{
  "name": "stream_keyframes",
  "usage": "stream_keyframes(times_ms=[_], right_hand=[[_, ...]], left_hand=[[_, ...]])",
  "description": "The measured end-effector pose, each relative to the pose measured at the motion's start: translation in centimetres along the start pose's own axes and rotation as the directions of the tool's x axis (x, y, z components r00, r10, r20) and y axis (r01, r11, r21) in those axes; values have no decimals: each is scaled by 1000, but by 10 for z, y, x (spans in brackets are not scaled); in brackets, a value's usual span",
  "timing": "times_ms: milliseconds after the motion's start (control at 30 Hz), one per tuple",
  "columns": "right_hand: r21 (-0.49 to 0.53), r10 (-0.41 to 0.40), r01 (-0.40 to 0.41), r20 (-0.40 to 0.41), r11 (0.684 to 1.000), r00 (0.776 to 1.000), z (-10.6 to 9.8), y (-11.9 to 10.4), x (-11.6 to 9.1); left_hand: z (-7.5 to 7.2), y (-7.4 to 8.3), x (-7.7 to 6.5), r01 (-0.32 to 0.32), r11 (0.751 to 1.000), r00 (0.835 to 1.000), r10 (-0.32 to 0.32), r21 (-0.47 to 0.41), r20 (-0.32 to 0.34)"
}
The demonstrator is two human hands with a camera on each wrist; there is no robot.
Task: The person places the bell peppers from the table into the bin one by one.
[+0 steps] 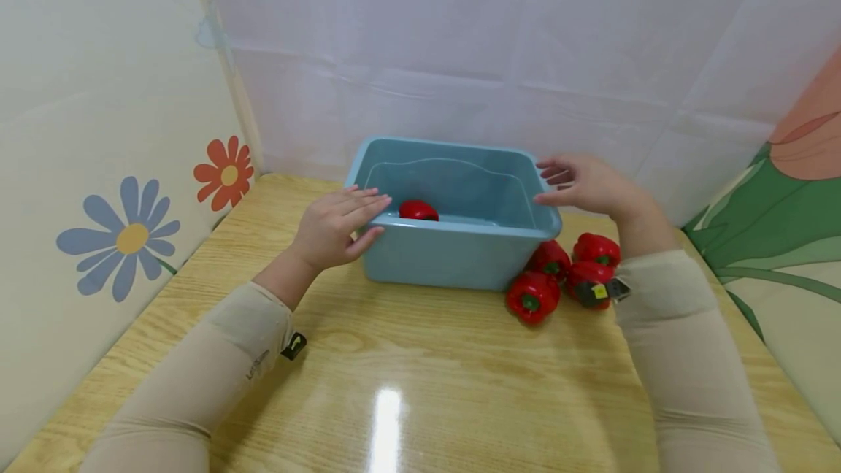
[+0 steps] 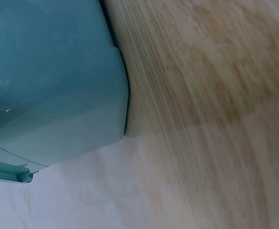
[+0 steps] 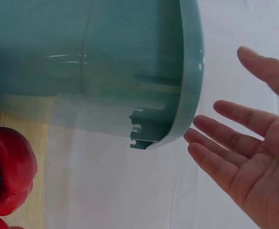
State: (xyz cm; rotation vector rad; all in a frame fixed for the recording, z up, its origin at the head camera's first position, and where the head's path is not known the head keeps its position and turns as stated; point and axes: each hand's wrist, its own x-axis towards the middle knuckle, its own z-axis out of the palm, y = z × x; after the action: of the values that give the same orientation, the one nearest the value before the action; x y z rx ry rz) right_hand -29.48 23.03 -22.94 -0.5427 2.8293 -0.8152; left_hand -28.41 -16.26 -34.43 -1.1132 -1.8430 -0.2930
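Left hand (image 1: 331,228): we're resting open fingers on the blue bin (image 1: 460,254) rim (left corner).
Right hand (image 1: 588,185): we're hovering it open, just beside the right rim.

Bright, even light is falling from above, throwing a white streak of glare on the glossy desk (image 1: 385,414) between the two forearms and only soft, faint shadows under the blue bin (image 1: 460,254) beside the left hand (image 1: 335,228). The head view is staying sharp in the middle while bending at its edges, where the walls are curving outward. In the left wrist view the wood grain is smearing into blur, and in the right wrist view the right hand (image 3: 254,157) is showing clearly while the bin's rim just beside its fingers is catching small highlights.
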Motion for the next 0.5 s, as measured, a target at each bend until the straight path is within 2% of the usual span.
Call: stream_keyframes(times_ms=[500], right_hand=[[-4,-41,40,-21,999,999,3,7,-3]], left_hand=[[0,0,-1,6,1000,1000,-6,-5,-7]])
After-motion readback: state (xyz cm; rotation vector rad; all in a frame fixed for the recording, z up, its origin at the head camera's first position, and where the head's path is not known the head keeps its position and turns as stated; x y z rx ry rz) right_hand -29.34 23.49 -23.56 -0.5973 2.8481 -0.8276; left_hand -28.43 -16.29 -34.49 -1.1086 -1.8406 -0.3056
